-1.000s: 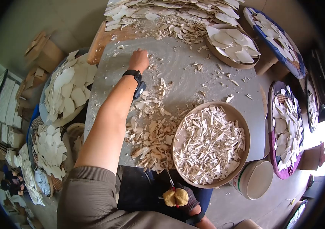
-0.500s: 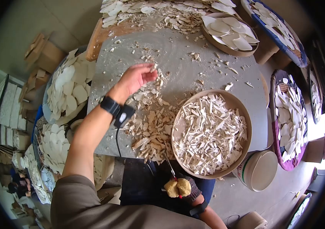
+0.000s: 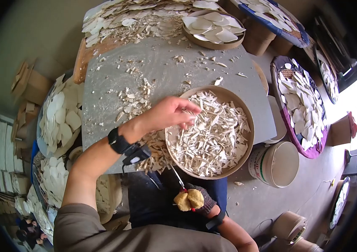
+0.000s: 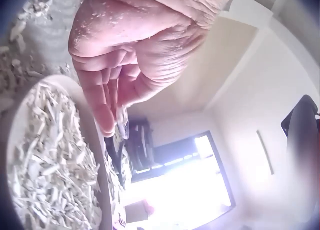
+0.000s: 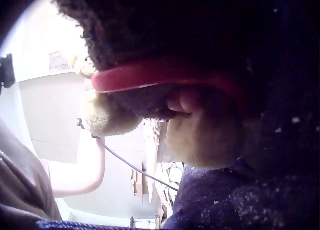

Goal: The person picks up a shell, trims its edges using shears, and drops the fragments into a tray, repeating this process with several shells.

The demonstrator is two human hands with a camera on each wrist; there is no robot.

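My left hand (image 3: 168,114) is bare and reaches over the left side of a round tray (image 3: 252,138) heaped with thin pale slivers. In the left wrist view its fingers (image 4: 104,121) and thumb come together on a small pale chip (image 4: 123,126), mostly hidden by the fingertips. Low over my lap, my right hand (image 3: 203,200), in a dark knitted glove, grips a pair of scissors (image 3: 177,178). Their red handles (image 5: 150,75) are padded with yellow foam (image 3: 189,199), and the blades point up toward the table edge.
The grey table (image 3: 103,92) carries scattered chips (image 3: 138,94). At its back stand a pile of flat pale pieces (image 3: 111,21) and a round tray of them (image 3: 216,44). A white bucket (image 3: 281,164) stands right; loaded baskets (image 3: 302,105) flank both sides.
From the back of the table, my left hand has come nearer and to the right, over the round tray. The right hand stays low with the scissors. The head view has shifted.
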